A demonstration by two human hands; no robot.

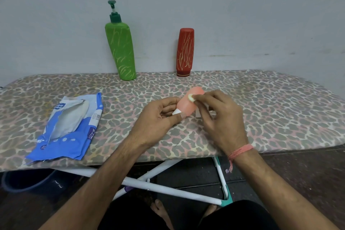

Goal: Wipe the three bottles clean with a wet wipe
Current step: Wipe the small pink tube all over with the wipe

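Observation:
A small pink bottle [188,103] with a white cap lies tilted above the board, its cap end gripped by my left hand [158,119]. My right hand [218,115] presses a small bunched white wet wipe [191,97] against the bottle's upper side with the fingertips. A tall green pump bottle [121,50] with yellowish scribbles stands at the back, left of centre. A red bottle [185,52] with similar scribbles stands upside down on its cap at the back, right of centre. Both stand against the wall.
A torn-open blue and white wet wipe packet [69,127] lies on the left of the leopard-print ironing board [280,102]. The board's white legs [168,188] cross below. A dark bucket [28,179] sits on the floor at the left.

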